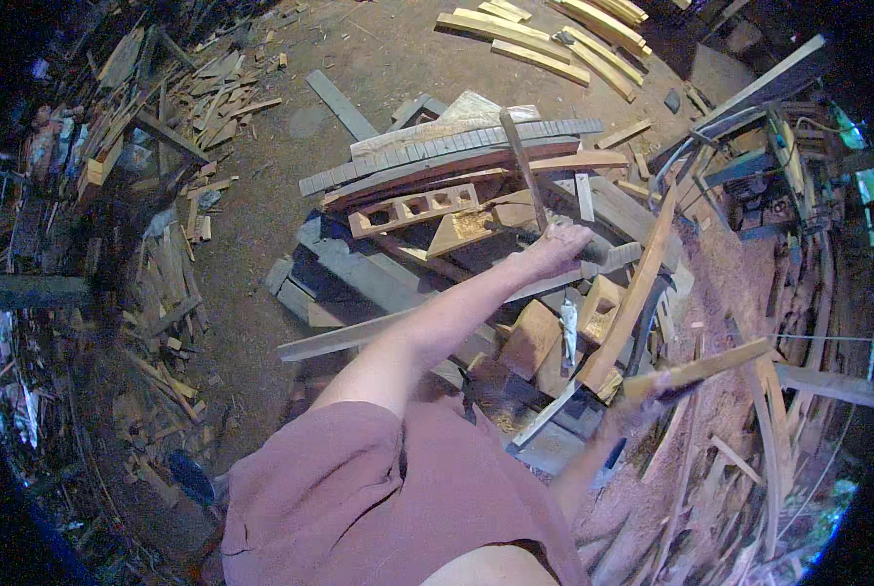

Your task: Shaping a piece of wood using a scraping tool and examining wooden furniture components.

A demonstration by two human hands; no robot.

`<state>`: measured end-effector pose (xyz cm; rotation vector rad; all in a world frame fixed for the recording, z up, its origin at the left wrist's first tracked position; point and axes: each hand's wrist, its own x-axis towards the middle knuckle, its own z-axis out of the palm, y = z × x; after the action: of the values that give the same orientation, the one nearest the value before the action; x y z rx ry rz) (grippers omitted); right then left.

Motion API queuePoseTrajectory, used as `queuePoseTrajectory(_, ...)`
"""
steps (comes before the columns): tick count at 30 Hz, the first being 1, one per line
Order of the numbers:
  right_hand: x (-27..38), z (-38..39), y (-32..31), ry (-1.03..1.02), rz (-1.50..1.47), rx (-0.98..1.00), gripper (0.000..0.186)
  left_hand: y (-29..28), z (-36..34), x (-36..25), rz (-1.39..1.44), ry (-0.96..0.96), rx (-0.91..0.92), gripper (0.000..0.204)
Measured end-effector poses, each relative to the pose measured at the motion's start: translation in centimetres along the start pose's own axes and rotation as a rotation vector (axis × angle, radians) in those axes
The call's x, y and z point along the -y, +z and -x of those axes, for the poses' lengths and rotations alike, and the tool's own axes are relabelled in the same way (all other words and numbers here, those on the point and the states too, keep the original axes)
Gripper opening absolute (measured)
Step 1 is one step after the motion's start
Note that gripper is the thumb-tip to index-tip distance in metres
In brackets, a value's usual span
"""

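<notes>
My left arm reaches forward over a heap of timber. My left hand [562, 244] is closed around the near end of a long, narrow, brownish-grey bar [522, 161], which points away from me; its exact kind does not show. Beside that hand lies a wooden block with square holes [398, 208]. My right hand [638, 393], smeared by motion, is lower and to the right, closed on a pale wooden stick-like piece [715, 367]. Whether this is a tool handle cannot be made out. Between the hands sits a chunky wooden block [532, 340] with a white crumpled object [569, 322] next to it.
A curved beam with a notched grey face [447, 153] lies across the far side of the heap. Pale curved planks [540, 61] rest on the ground at the top right. Scrap wood [227, 93] lines the left, and long offcuts [740, 459] with sawdust spread at the right.
</notes>
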<state>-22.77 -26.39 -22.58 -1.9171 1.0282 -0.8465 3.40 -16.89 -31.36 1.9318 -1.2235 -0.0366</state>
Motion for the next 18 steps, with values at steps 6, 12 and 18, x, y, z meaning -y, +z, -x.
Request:
queuePoseTrajectory(6, 0.9, 1.5, 9.1, -0.143, 0.008, 0.475, 0.062, 1.1, 0.3, 0.8, 0.057, 0.042, -0.08, 0.038)
queuePoseTrajectory(12, -4.5, -1.1, 5.9, -0.286, 0.161, 0.145, 0.056, 1.0, -0.6, 0.6, 0.012, 0.009, 0.001, 0.036)
queuePoseTrajectory(18, 1.0, 1.0, 11.0, -0.402, 0.218, 0.323, 0.052, 1.8, 0.0, 1.5, -0.032, -0.005, -0.036, 0.035)
